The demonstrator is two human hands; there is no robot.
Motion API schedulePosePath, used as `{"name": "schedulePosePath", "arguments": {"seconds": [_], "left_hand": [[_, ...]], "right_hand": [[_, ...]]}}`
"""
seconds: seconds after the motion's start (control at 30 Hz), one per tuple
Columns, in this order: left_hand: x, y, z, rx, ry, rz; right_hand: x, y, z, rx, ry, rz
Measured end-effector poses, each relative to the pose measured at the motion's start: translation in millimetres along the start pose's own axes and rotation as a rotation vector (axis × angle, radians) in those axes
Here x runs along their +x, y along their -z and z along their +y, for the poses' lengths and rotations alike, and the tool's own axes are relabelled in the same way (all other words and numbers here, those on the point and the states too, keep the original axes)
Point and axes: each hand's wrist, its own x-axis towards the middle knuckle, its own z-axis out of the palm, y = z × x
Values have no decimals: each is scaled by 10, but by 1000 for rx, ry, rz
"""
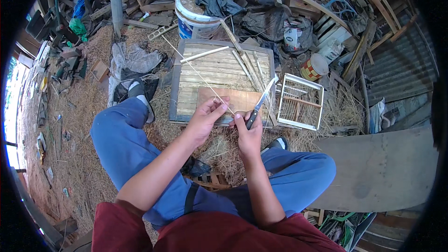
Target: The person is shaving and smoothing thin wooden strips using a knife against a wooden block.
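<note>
My left hand is closed on a long thin wooden strip, which slants away to the far left over the slatted work board. In my right hand is a knife with a dark handle, its pale blade pointing up and to the right. The near end of the strip reaches the fingertips of my right hand; whether they pinch it I cannot make out. Under both hands lies a flat reddish-brown wooden board on the slats.
Loose wooden sticks lie on the work board. To its right is a small wooden frame, with a red and yellow bucket beyond. A large white bucket stands behind. Straw and shavings cover the floor.
</note>
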Motion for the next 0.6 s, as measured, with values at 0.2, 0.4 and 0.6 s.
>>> {"name": "schedulePosePath", "arguments": {"seconds": [0.2, 0.4, 0.6], "left_hand": [[-5, 22, 41, 44, 14, 1], [114, 156, 244, 489, -535, 437], [-97, 360, 615, 1645, -838, 243]], "right_hand": [[37, 29, 12, -30, -13, 7], [180, 238, -12, -192, 38, 68], [249, 363, -47, -426, 41, -69]]}}
